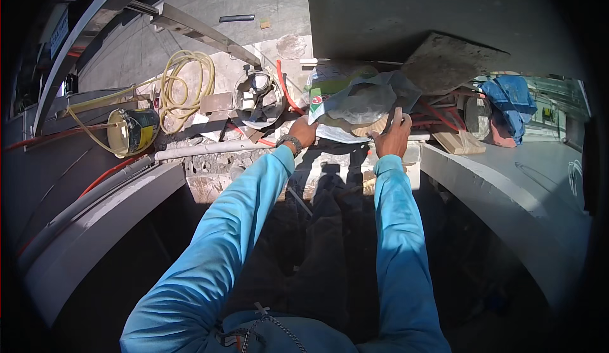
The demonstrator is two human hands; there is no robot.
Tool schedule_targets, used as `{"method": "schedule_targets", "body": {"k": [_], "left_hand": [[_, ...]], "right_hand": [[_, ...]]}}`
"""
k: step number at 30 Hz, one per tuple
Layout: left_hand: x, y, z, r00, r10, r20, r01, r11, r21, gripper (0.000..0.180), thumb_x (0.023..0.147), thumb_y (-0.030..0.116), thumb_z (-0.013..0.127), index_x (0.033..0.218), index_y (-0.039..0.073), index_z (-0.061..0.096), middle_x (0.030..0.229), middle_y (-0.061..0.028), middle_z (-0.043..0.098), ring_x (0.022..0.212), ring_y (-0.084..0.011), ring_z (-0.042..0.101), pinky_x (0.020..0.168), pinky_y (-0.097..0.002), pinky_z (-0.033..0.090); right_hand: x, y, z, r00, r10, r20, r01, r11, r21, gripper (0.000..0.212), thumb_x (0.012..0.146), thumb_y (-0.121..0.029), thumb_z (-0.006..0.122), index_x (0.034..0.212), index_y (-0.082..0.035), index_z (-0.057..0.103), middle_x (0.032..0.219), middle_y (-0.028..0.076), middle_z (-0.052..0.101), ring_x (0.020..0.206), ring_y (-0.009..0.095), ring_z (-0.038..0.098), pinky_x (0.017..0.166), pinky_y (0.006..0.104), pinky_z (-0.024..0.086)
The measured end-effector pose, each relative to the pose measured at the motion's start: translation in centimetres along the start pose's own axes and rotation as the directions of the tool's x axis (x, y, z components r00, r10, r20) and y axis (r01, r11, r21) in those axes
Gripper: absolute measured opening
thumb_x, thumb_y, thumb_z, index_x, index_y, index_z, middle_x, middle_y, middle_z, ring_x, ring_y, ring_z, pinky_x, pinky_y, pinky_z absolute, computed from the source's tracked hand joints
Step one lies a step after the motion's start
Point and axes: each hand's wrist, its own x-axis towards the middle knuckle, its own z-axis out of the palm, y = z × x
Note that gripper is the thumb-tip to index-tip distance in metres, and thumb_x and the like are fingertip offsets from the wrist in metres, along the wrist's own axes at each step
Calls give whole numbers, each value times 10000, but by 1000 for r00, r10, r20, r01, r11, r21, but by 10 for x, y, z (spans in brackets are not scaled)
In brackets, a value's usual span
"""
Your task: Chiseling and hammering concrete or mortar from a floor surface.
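Both my arms, in blue sleeves, reach forward to a printed plastic bag [365, 102] in white, green and grey, lying with its mouth toward me. My left hand [303, 133], with a dark watch at the wrist, is closed on the bag's left edge. On the opposite side my right hand [393, 136] grips the right edge, fingers bent over the film. Something pale tan [370, 127] shows in the opening between the hands; what it is I cannot make out.
Left of the bag stands a bucket [260, 99] with odds and ends. Farther left are a coiled yellow hose [181, 89] and a yellow-black bucket [132, 132]. A white pipe [212, 149] crosses the rubble. Blue cloth [509, 102] and a wooden board [458, 142] lie right.
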Motion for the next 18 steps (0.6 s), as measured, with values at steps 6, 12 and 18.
{"method": "schedule_targets", "body": {"k": [6, 12, 18], "left_hand": [[-23, 6, -48, 998, 10, 59, -7, 998, -55, 677, 900, 596, 400, 809, -20, 664, 730, -222, 642, 735, -400, 616, 717, -466, 447], [15, 54, -59, 965, 40, -259, -45, 999, -14, 736, 914, 603, 362, 695, -49, 626, 681, -283, 587, 717, -452, 590, 656, -518, 434], [-34, 47, -23, 959, 248, -134, -257, 965, -50, 797, 918, 636, 302, 597, -46, 562, 583, -262, 540, 616, -448, 552, 572, -499, 401]], "right_hand": [[64, -34, 66, 905, -423, 42, 425, 898, -116, 919, 676, -78, 723, 1442, -304, 270, 1460, 172, 309, 1121, 390, 524, 922, 448, 467], [21, -82, 151, 861, -160, 483, 109, 985, 132, 476, 877, -250, 434, 1301, -47, 506, 1312, 206, 508, 1168, 378, 523, 1016, 441, 384], [60, -28, 145, 678, -129, 724, 205, 979, -17, 440, 884, -297, 417, 1185, -42, 613, 1294, 207, 525, 1214, 355, 494, 1026, 420, 367]]}}
